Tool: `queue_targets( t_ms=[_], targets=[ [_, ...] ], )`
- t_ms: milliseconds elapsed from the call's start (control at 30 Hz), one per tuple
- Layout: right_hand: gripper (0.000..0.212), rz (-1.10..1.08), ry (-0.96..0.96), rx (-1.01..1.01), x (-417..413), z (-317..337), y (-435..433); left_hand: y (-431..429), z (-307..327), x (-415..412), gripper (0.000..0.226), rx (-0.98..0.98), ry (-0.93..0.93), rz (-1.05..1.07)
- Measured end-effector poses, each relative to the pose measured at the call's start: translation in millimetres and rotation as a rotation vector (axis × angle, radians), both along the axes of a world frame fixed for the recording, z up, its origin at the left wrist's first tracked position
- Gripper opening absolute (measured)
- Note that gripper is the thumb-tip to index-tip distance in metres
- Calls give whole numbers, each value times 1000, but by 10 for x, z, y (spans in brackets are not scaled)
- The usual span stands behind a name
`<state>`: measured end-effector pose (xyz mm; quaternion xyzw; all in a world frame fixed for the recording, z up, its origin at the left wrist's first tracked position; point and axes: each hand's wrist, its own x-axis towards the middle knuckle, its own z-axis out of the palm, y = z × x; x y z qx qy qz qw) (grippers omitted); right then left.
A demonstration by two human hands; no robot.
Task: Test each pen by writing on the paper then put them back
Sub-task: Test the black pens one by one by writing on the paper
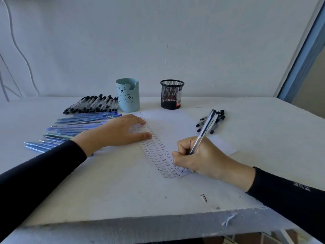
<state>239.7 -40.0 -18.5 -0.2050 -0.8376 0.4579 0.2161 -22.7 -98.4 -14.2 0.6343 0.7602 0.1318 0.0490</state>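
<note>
A white sheet of paper (172,125) lies mid-table, its left strip filled with rows of the word "Test". My right hand (195,157) grips a clear pen with a dark cap (204,130) in a writing hold, the tip down on the paper's near end and hidden by my fingers. My left hand (119,132) lies flat on the paper's upper left, fingers straight. Several black-capped pens (91,103) and several blue pens (77,125) lie in rows at the left. A small heap of black-capped pens (217,120) lies to the right of the paper.
A light blue bear pen cup (128,95) and a black mesh pen holder (172,94) stand at the back by the wall. A small dark screw (204,197) lies near the table's frayed front edge (158,221).
</note>
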Motion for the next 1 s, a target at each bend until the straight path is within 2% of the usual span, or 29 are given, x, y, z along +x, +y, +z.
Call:
queue_targets(
  t_ms=[633, 800, 1000],
  targets=[
    [46, -3, -40, -41, 14, 42, -39, 9, 4, -11, 91, -30, -8, 4],
    [44, -8, -47, -28, 10, 56, -38, 2, 4, -17, 104, -26, -27, 6],
    [47, -9, -35, -26, 18, 50, -30, 3, 7, -10, 103, -33, -25, 7]
  ],
)
